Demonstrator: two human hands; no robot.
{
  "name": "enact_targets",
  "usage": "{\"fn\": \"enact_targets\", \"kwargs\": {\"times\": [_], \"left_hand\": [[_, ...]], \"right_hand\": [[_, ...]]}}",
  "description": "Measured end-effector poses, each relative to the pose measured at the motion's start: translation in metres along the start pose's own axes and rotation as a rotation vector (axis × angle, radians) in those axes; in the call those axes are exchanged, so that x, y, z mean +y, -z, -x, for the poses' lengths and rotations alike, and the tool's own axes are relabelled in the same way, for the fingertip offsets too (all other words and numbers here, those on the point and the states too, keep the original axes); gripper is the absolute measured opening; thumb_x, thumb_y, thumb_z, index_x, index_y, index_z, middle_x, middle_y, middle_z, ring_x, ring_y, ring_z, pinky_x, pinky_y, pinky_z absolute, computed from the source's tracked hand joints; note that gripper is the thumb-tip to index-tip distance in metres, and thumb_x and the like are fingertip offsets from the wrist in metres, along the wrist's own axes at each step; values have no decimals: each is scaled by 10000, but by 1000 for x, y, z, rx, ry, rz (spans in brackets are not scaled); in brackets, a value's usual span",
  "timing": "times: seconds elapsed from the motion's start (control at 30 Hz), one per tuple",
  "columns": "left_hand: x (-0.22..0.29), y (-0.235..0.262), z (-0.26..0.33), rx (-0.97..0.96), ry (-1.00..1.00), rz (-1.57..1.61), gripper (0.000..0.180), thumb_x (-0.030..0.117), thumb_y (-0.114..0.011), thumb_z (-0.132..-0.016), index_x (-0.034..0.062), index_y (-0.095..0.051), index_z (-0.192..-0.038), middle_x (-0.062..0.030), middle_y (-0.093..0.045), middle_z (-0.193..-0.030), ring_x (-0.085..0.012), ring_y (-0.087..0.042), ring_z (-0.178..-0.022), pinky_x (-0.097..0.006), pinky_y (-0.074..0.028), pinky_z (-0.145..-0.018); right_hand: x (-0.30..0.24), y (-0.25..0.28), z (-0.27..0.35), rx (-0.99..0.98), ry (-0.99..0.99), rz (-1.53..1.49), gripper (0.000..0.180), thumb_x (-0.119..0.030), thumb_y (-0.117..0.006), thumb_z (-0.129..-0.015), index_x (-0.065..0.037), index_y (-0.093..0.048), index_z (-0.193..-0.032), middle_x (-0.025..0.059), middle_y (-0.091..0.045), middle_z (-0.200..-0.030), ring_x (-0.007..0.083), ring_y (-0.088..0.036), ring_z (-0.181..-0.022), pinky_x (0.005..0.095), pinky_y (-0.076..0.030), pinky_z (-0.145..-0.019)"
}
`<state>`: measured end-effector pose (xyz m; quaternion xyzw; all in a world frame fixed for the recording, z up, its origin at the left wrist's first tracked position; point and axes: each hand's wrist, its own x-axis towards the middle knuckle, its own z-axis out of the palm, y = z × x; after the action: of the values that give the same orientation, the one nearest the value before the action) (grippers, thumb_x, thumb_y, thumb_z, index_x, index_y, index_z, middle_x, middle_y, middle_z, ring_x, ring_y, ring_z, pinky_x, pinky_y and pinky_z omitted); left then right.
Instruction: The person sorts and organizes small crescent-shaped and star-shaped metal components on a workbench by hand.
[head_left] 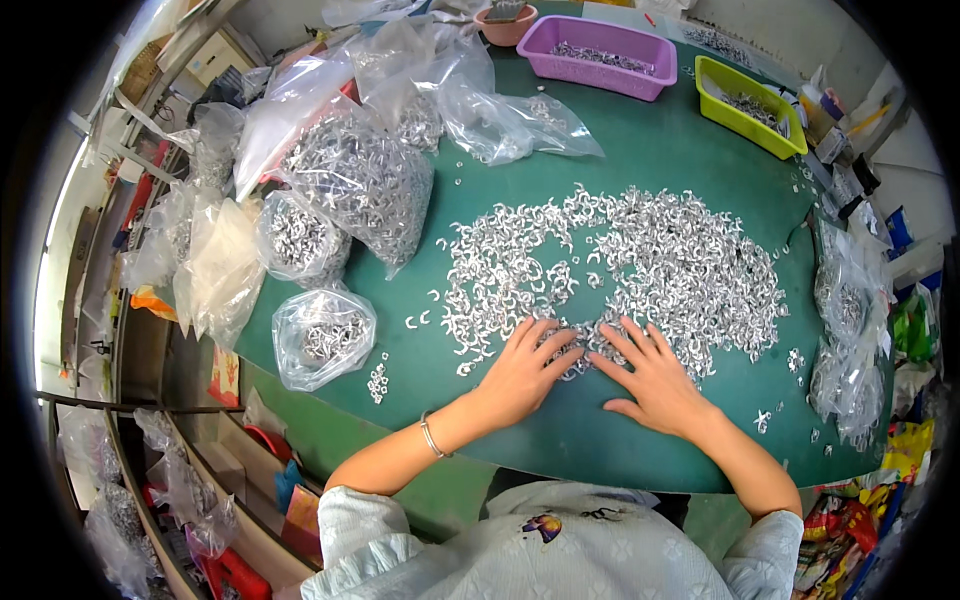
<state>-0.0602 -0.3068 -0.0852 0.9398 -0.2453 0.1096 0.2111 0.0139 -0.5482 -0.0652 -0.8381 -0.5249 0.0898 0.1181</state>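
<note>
**Both hands flat on a spread of small metal pieces**

Green matting covers the worktop (650, 160), and a broad, loose spread of small silvery metal pieces (640, 265) lies across its middle, thinning into stray bits toward the near edge.

At the near edge of that spread, the left hand (525, 368) lies palm down with its fingers splayed, the fingertips resting on the pieces. The right hand (650, 375) lies just beside it, also palm down and splayed, its fingers reaching into the same patch. Neither hand pinches or grips anything; the two sets of fingertips nearly meet over the pieces. A thin bracelet (432, 436) circles the left wrist.

Along the left side of the worktop stand several clear plastic bags filled with similar metal pieces: a large one (365, 185), a medium one (300, 238) beside it, and a smaller one (322, 335) nearest the person. A small cluster of loose pieces (378, 382) lies just right of that smallest bag. More clear bags (845, 330) sit at the right edge.

At the far side, a purple plastic basket (600, 55) and a yellow-green bin (748, 105) each hold some metal pieces, well apart from the hands. Clutter of shelves and packaging rings the worktop.
</note>
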Motion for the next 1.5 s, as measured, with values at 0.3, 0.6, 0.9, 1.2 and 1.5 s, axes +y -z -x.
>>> {"fn": "enact_targets", "kwargs": {"times": [0.3, 0.6, 0.9, 1.2, 1.5], "left_hand": [[16, 2, 1, 58, 210, 3, 515, 104, -692, -814, 54, -528, -1299, -180, -446, -1388, -403, -399, -1305, -558, -331, -1071], [12, 17, 13, -18, 213, 42, 437, 26, -629, -834, 74, -576, -1265, -132, -482, -1348, -369, -431, -1250, -500, -352, -1031], [-101, 10, -73, -26, 252, -167, 187, 69, -698, -799, 85, -682, -985, -57, -587, -979, -261, -545, -1005, -417, -387, -824], [-120, 16, -88, -154, 114, -83, 144, 28, -693, -735, 26, -594, -838, -118, -584, -867, -329, -587, -895, -428, -481, -776], [-114, 21, -86, -49, 107, 142, 116, -39, -660, -759, -13, -621, -866, -128, -617, -801, -294, -612, -760, -382, -498, -701]], "right_hand": [[1, -1, -9, 296, -66, -296, 536, -254, -716, -833, -110, -546, -1321, 144, -429, -1446, 385, -332, -1376, 520, -291, -1098], [2, -4, 16, 184, -78, -56, 327, -199, -713, -827, -116, -651, -1137, 111, -498, -1334, 351, -377, -1331, 576, -245, -1094], [1, -11, 5, 381, -127, -161, 300, -118, -721, -795, -68, -618, -1072, 116, -527, -1200, 356, -429, -1263, 522, -300, -1058], [2, -11, 31, 451, -157, -225, 250, -54, -714, -766, -56, -654, -1009, 111, -558, -1161, 345, -482, -1206, 495, -348, -994], [-3, -10, 34, 514, -178, -294, 250, -23, -704, -765, -45, -664, -1011, 100, -589, -1124, 325, -522, -1158, 459, -367, -977]]}}
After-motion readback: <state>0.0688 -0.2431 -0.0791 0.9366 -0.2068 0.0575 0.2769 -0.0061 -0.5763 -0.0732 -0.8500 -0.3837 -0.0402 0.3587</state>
